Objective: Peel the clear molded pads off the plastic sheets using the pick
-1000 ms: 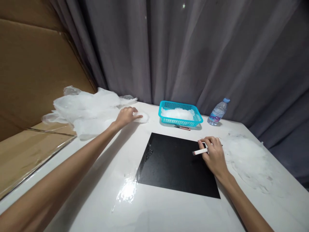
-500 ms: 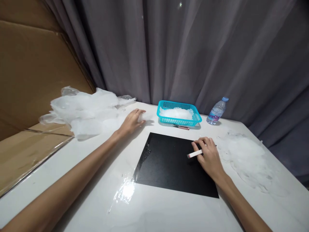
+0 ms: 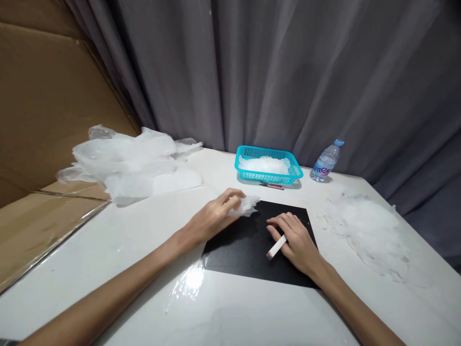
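My left hand (image 3: 219,211) is closed on a crumpled white filmy piece (image 3: 247,205), above the far left part of a black rectangular sheet (image 3: 248,257). Between the thumb and fingers of my right hand (image 3: 295,240) is a slim white stick (image 3: 276,247) with a reddish, dark tip pointing toward me; its other end is hidden by the hand. That hand rests over the right side of the black sheet. A pile of white filmy pieces (image 3: 126,163) lies at the left, and a flatter white heap (image 3: 367,230) spreads at the right.
Behind the sheet stands a turquoise basket (image 3: 268,179) holding white material. Small reddish-handled snips (image 3: 272,185) lie before it. A water bottle (image 3: 326,161) stands at the back right. Cardboard (image 3: 54,105) rises on the left, and a grey curtain (image 3: 259,72) hangs behind the white table (image 3: 144,298).
My left hand has come right and nearer from the table beside the pile, bringing a white filmy piece over the black sheet. My right hand has shifted left, and its stick has turned.
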### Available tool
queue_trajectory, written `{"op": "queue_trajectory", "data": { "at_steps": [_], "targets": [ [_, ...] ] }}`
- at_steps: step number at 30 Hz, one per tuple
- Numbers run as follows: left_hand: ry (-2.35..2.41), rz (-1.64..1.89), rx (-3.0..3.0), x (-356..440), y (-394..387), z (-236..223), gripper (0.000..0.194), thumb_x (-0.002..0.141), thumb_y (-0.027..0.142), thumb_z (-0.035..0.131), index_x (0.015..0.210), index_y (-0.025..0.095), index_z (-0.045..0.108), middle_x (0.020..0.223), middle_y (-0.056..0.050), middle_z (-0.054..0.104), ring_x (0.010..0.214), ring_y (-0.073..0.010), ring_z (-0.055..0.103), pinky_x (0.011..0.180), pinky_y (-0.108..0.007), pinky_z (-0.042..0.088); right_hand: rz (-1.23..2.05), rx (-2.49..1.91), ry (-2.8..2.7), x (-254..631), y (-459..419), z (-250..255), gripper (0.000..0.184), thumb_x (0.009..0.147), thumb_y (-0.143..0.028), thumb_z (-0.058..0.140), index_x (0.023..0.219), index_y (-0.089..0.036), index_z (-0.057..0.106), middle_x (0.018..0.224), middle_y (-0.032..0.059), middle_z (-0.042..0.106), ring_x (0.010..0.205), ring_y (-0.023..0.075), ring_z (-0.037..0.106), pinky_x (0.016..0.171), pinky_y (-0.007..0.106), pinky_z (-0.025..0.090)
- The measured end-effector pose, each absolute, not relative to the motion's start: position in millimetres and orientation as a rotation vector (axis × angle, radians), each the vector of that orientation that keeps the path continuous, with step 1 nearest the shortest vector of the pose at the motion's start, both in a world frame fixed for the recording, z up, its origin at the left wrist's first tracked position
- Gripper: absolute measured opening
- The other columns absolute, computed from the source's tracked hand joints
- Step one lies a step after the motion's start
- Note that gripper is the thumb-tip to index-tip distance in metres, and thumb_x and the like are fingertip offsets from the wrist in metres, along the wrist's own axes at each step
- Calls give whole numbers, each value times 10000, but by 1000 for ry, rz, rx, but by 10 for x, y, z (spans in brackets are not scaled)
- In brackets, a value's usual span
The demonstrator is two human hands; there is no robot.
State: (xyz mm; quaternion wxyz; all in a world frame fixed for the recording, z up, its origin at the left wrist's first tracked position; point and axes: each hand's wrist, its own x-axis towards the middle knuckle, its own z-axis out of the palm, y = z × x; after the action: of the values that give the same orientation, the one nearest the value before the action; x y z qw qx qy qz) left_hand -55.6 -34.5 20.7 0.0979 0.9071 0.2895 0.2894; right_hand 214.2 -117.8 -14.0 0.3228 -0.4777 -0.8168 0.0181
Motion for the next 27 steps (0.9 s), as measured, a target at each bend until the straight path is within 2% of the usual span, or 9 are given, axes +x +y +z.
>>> {"op": "queue_trajectory", "data": {
  "at_steps": [2, 7, 11, 13, 18, 21, 24, 26, 27],
  "targets": [
    [755, 860, 2672, -460, -473, 176, 62, 1013, 155, 510, 1011, 215, 523, 1361, -109, 593, 1081, -223, 705, 825, -342, 610, 133, -1216, -2130, 2077, -1212, -134, 170, 1083, -288, 508, 1197, -212, 609, 960, 68, 691, 876, 250, 623, 816, 408, 491],
    [547, 839, 2490, -270, -685, 141, 92, 1021, 230, 602, 974, 214, 524, 1290, -116, 590, 1160, -227, 662, 944, -349, 589, 374, -1232, -1989, 1981, -1285, -134, 238, 1040, -325, 590, 1255, -222, 576, 935, 48, 659, 816, 226, 619, 783, 379, 521],
    [477, 685, 2417, -271, -715, 247, 158, 960, 335, 730, 996, 219, 629, 1403, -117, 531, 1290, -269, 585, 1093, -404, 507, 550, -1247, -1946, 2011, -1286, -142, 296, 1018, -354, 637, 1291, -249, 591, 1009, 46, 660, 847, 213, 593, 813, 373, 521],
    [517, 650, 2347, -293, -692, 278, 189, 957, 395, 737, 1026, 240, 653, 1416, -92, 524, 1334, -278, 548, 1137, -431, 464, 576, -1235, -1942, 2040, -1265, -152, 321, 1024, -343, 635, 1332, -266, 585, 1038, 42, 665, 863, 211, 578, 836, 376, 514],
    [788, 818, 2111, -299, -568, 138, 322, 970, 401, 704, 1168, 251, 498, 1209, -59, 587, 1076, -215, 625, 945, -372, 538, 536, -1161, -2029, 2059, -1226, -171, 464, 1042, -265, 606, 1491, -317, 503, 1089, 36, 677, 863, 207, 557, 877, 393, 506],
    [873, 980, 1988, -308, -458, 45, 329, 973, 375, 664, 1187, 249, 448, 1140, -44, 579, 1018, -198, 632, 894, -344, 534, 523, -1116, -2083, 2051, -1228, -153, 439, 1066, -220, 542, 1491, -327, 516, 1112, 48, 667, 947, 218, 592, 926, 411, 502],
    [900, 1050, 1795, -372, -341, 88, 478, 931, 347, 659, 1327, 270, 403, 1103, -30, 602, 973, -198, 648, 824, -320, 543, 495, -1115, -2050, 2089, -1222, -118, 381, 1080, -213, 500, 1447, -294, 564, 1110, 69, 664, 1033, 236, 611, 939, 422, 507],
    [969, 1082, 1783, -439, -273, 183, 519, 893, 294, 614, 1379, 272, 434, 1099, -21, 622, 912, -186, 635, 792, -308, 529, 456, -1140, -2007, 2153, -1209, -93, 343, 1081, -215, 490, 1394, -285, 613, 1102, 76, 655, 1036, 241, 616, 922, 420, 518],
    [1023, 1094, 1822, -473, -243, 235, 471, 870, 269, 576, 1335, 257, 506, 1090, -18, 635, 884, -181, 621, 781, -302, 513, 428, -1152, -1985, 2193, -1200, -82, 330, 1078, -212, 490, 1364, -283, 637, 1102, 79, 646, 1035, 243, 618, 911, 417, 524]
  ]
}}
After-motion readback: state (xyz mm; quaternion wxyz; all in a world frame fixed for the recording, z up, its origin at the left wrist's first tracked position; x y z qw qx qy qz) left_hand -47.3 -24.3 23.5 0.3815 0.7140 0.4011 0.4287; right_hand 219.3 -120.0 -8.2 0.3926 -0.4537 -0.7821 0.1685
